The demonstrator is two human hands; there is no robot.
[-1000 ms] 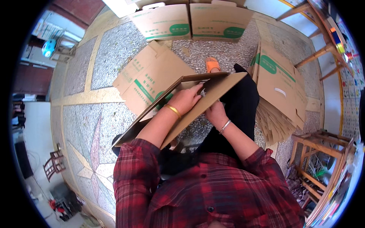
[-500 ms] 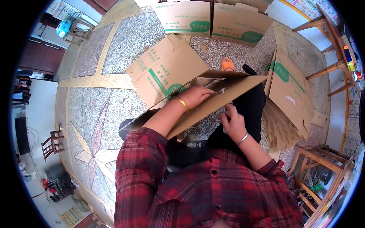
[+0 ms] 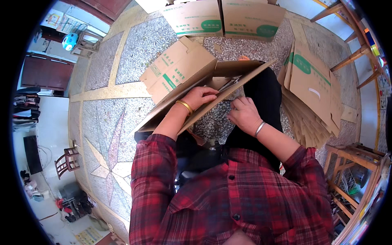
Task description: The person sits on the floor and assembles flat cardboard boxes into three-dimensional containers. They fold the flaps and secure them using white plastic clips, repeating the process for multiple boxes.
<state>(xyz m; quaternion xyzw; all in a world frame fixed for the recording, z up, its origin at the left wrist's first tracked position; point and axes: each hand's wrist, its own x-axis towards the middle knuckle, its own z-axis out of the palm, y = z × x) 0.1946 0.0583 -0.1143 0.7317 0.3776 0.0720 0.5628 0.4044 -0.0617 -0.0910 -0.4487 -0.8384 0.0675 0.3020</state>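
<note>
Brown cardbd box [image 3: 250, 75], part-open, tilted, L hand [image 3: 199, 97] inside

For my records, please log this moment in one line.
left hand: inside carton; right hand: outside carton; flattened cartons: piled at right

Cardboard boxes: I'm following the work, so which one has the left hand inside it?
The partly open box at mid-picture: the left hand is inside it. No hand touches the standing boxes or flattened stack.
</note>
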